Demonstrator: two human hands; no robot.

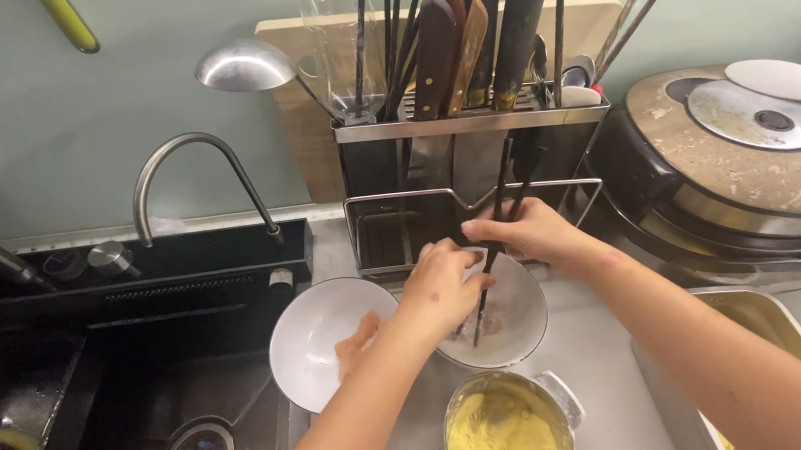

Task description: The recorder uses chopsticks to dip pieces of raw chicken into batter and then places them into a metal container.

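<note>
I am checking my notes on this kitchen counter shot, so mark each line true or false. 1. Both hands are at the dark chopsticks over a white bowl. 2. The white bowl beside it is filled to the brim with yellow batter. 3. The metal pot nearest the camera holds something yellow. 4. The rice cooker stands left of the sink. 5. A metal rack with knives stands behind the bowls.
1. True: the left hand and right hand both grip the chopsticks above the white bowl.
2. False: the second white bowl shows only a small orange piece.
3. True: the metal pot holds a yellow mass.
4. False: the rice cooker is at the right; the sink is at the left.
5. True: the knife rack stands against the wall.
</note>
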